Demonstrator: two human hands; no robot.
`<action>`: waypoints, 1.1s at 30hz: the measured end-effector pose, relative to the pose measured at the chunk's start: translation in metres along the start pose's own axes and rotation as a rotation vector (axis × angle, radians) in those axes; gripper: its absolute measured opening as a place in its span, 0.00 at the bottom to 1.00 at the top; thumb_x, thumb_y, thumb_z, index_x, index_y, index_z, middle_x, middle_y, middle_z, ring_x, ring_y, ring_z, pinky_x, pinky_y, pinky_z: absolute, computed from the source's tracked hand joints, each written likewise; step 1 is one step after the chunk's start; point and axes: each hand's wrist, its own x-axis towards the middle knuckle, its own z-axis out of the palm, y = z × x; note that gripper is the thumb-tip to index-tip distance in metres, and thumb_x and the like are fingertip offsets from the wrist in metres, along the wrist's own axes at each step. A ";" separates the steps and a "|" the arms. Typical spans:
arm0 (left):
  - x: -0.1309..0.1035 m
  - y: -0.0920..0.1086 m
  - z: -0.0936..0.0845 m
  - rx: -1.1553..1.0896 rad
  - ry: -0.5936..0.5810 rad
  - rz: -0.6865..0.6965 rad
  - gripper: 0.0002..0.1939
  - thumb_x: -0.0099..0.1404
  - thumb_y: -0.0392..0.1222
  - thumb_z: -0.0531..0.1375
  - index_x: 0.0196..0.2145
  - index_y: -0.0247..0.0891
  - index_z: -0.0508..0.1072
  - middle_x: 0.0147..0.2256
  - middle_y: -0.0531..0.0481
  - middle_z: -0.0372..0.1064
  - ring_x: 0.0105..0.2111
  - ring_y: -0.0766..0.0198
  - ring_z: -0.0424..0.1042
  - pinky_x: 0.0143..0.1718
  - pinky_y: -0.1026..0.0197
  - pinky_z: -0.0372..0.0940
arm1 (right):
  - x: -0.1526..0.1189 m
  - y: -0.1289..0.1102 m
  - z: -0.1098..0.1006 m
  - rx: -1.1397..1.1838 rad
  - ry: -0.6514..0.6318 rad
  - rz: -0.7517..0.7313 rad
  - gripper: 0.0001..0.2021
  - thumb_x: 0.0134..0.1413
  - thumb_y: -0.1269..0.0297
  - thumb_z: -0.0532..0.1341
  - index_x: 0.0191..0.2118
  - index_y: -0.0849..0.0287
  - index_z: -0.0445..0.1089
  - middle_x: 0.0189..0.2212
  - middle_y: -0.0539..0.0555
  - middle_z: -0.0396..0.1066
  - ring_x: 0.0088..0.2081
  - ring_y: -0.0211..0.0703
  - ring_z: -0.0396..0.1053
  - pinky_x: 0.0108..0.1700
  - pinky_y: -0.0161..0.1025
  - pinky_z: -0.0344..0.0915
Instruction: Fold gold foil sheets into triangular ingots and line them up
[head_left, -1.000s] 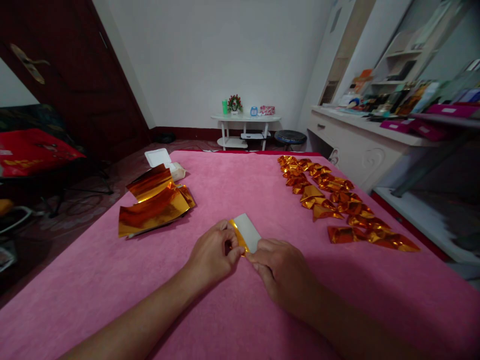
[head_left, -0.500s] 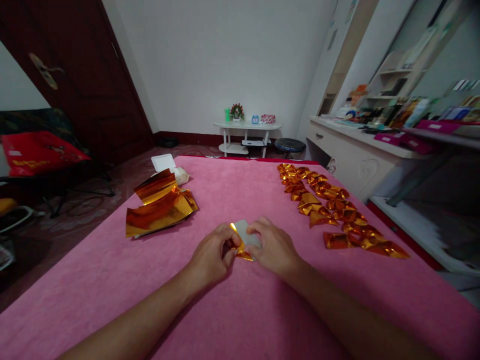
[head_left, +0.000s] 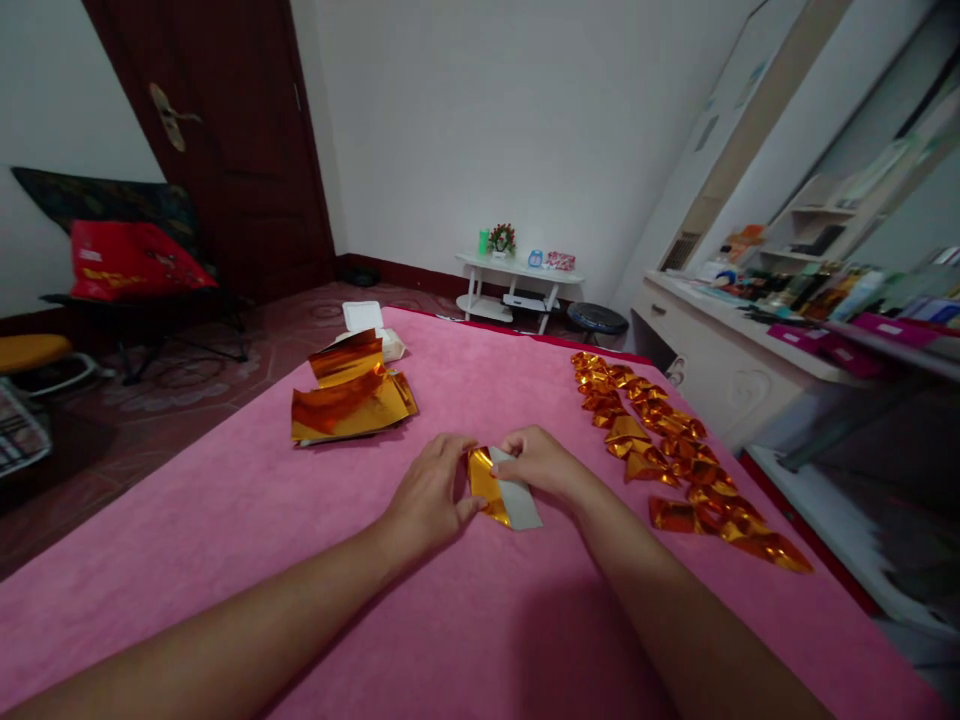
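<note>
A small sheet of gold foil paper (head_left: 489,488) with a pale grey back lies partly folded over on the pink cloth, gold side showing on the left. My left hand (head_left: 431,488) holds its left edge, the thumb at the lower corner and the fingers near the upper one. At the upper right, my right hand (head_left: 541,460) presses the paper between thumb and curled fingers. A stack of flat gold foil sheets (head_left: 352,408) sits to the left. On the right lie rows of folded gold foil pieces (head_left: 637,450).
The pink cloth (head_left: 247,560) covers the surface under my hands. Behind the stack stands an opened white container (head_left: 363,317). A white dresser (head_left: 720,340) crowded with bottles runs along the right. Farther back are a low white table (head_left: 499,265) and a round stool (head_left: 598,318).
The foil paper now lies flatter, showing more gold and a longer grey strip. My right hand has shifted to its upper edge, and my left fingers have straightened. The view has turned left.
</note>
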 end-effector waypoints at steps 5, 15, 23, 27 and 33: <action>0.001 -0.002 0.002 -0.080 0.017 -0.046 0.30 0.48 0.38 0.65 0.50 0.40 0.64 0.44 0.46 0.67 0.45 0.54 0.64 0.49 0.52 0.58 | -0.025 -0.004 0.002 0.291 0.109 0.008 0.07 0.35 0.66 0.62 0.20 0.61 0.63 0.14 0.44 0.60 0.16 0.31 0.57 0.19 0.30 0.51; 0.011 0.000 0.000 -0.912 0.014 -0.334 0.23 0.52 0.41 0.65 0.45 0.31 0.67 0.25 0.52 0.69 0.25 0.69 0.67 0.29 0.66 0.61 | -0.049 -0.008 0.033 0.817 0.382 -0.002 0.15 0.41 0.58 0.67 0.33 0.62 0.69 0.25 0.51 0.70 0.25 0.38 0.66 0.27 0.35 0.64; 0.010 0.011 -0.013 -1.027 0.063 -0.519 0.13 0.47 0.43 0.68 0.29 0.30 0.75 0.24 0.49 0.72 0.21 0.70 0.66 0.25 0.68 0.59 | -0.061 -0.027 0.029 0.805 0.291 -0.076 0.14 0.46 0.56 0.64 0.34 0.61 0.68 0.26 0.51 0.70 0.25 0.37 0.65 0.26 0.32 0.61; 0.008 0.013 -0.014 -0.983 -0.029 -0.537 0.13 0.47 0.41 0.68 0.28 0.29 0.75 0.24 0.49 0.72 0.21 0.71 0.66 0.25 0.68 0.59 | -0.057 -0.027 0.014 0.537 0.298 -0.102 0.13 0.46 0.55 0.63 0.32 0.61 0.69 0.27 0.52 0.70 0.26 0.39 0.66 0.28 0.33 0.61; 0.003 0.022 -0.007 -0.906 -0.077 -0.419 0.12 0.49 0.38 0.66 0.30 0.29 0.71 0.24 0.51 0.69 0.22 0.72 0.66 0.25 0.68 0.59 | -0.059 -0.034 0.003 -0.118 0.250 -0.237 0.05 0.45 0.62 0.63 0.29 0.58 0.72 0.28 0.53 0.73 0.31 0.43 0.68 0.34 0.36 0.62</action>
